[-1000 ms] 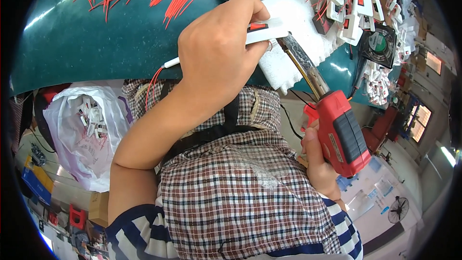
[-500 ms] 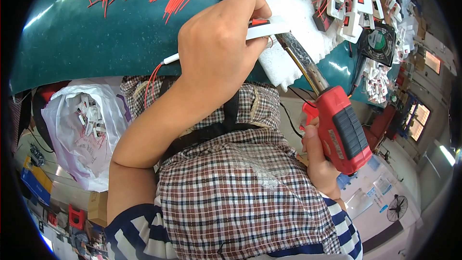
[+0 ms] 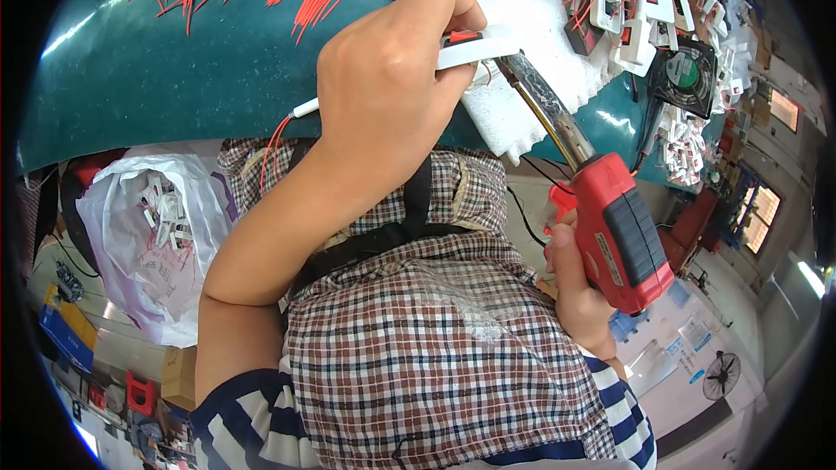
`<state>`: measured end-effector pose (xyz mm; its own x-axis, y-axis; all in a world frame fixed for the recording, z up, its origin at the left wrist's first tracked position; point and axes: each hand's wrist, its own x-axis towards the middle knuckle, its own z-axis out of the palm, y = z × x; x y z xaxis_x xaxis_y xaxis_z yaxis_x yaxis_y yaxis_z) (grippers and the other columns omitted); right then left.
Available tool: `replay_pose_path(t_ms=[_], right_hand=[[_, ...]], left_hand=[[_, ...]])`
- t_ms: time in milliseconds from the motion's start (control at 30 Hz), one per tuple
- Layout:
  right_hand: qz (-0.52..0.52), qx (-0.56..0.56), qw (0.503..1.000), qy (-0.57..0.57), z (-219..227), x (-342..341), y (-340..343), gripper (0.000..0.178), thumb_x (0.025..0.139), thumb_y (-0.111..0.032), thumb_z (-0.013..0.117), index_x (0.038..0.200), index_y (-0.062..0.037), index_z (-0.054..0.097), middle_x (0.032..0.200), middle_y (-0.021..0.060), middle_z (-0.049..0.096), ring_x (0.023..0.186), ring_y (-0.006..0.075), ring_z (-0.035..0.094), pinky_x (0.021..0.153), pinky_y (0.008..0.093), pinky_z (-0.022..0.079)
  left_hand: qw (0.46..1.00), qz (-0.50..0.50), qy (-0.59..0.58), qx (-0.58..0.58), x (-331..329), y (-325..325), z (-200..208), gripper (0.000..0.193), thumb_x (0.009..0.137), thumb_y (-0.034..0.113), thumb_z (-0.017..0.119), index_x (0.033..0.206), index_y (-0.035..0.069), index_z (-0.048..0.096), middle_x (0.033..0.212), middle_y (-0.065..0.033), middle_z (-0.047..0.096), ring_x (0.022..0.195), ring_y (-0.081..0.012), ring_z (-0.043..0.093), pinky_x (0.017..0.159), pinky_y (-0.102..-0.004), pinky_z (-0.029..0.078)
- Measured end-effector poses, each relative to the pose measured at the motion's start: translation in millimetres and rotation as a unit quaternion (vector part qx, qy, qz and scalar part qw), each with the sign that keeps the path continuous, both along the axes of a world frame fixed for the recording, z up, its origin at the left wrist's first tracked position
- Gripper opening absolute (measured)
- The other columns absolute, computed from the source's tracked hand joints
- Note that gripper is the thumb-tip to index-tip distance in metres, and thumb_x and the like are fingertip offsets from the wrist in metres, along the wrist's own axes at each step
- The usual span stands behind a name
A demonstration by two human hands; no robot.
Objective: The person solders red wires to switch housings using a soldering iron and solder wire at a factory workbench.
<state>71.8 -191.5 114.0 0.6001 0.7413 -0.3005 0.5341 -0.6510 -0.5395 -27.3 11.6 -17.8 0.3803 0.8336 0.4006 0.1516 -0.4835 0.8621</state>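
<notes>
From my end: left hand has the white switch housing pinched, thumb under, fingers over the top. Red rocker shows between the fingertips. Remaining fingers are behind the hand, can't tell how they're curled.

Right hand is wrapped round the red-and-black soldering gun, thumb along the near side of the grip. Can't see the index finger, so can't tell if the trigger is pressed.

The gun's barrel slants up and leftward from the right fingers to the housing end, just right of the left fingertips. Tip looks at or right beside the housing underside; can't confirm contact. A thin wire shows just below that spot.

White foam pad lies below and right of the left fingers. White cable with red leads sticks out left of that hand; the palm hides whether it joins the housing.

My read: mid-solder, heating a wire joint on the housing. Next move calls for holding the left pinch dead still, tip on the joint until solder flows, then drawing the gun straight back. Risk: plastic close to the hot tip, thumb not far off either.
</notes>
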Motion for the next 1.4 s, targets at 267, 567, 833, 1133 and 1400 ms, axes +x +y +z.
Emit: replay_pose_path(t_ms=[267, 567, 833, 1133, 1400], right_hand=[[0.041, 0.019, 0.999, -0.014, -3, 4, -2, 0.023, 0.096, -0.01, 0.072, 0.116, -0.0019, 0.065, 0.091, 0.0039, 0.069, 0.07, 0.0081, 0.061, 0.061, 0.0244, 0.048], [0.054, 0.009, 0.996, -0.073, 4, 2, -8, 0.016, 0.096, -0.007, 0.071, 0.109, -0.0014, 0.064, 0.082, 0.0035, 0.064, 0.065, 0.0097, 0.058, 0.059, 0.025, 0.047], [-0.062, 0.185, 0.98, 0.031, -28, 3, 27, 0.038, 0.09, 0.003, 0.072, 0.119, -0.0019, 0.048, 0.092, 0.007, 0.059, 0.067, 0.0113, 0.055, 0.062, 0.0272, 0.048], [0.164, 0.326, 0.92, -0.142, -107, 17, 97, 0.065, 0.081, 0.0, 0.084, 0.13, -0.0009, 0.041, 0.11, 0.0061, 0.069, 0.105, 0.0159, 0.061, 0.096, 0.0293, 0.043], [0.068, 0.291, 0.953, -0.059, -112, 36, 84, 0.051, 0.081, -0.003, 0.083, 0.121, -0.001, 0.051, 0.113, 0.0121, 0.06, 0.099, 0.0219, 0.064, 0.092, 0.0333, 0.05]], left_hand=[[1.0, -0.006, 0.004, -0.006, -1, 0, 0, 0.029, 0.072, 0.001, 0.08, 0.094, 0.008, 0.063, 0.078, -0.0074, 0.07, 0.07, -0.0267, 0.07, 0.06, -0.0376, 0.051], [1.0, -0.009, 0.0, -0.003, 0, 0, 1, 0.029, 0.072, 0.001, 0.08, 0.094, 0.008, 0.062, 0.078, -0.008, 0.069, 0.071, -0.0278, 0.07, 0.06, -0.0383, 0.051], [1.0, -0.013, 0.007, -0.012, 0, 1, 0, 0.029, 0.072, 0.003, 0.081, 0.094, 0.008, 0.062, 0.078, -0.008, 0.07, 0.07, -0.0279, 0.07, 0.06, -0.0383, 0.051], [0.999, -0.009, 0.033, -0.03, -2, 2, 4, 0.034, 0.07, -0.001, 0.081, 0.096, 0.008, 0.061, 0.081, -0.009, 0.07, 0.073, -0.0284, 0.071, 0.061, -0.0375, 0.053], [0.987, -0.1, 0.044, -0.122, -9, 8, 17, 0.035, 0.074, 0.001, 0.076, 0.106, 0.007, 0.063, 0.1, -0.0107, 0.068, 0.087, -0.0293, 0.069, 0.074, -0.0388, 0.056]])
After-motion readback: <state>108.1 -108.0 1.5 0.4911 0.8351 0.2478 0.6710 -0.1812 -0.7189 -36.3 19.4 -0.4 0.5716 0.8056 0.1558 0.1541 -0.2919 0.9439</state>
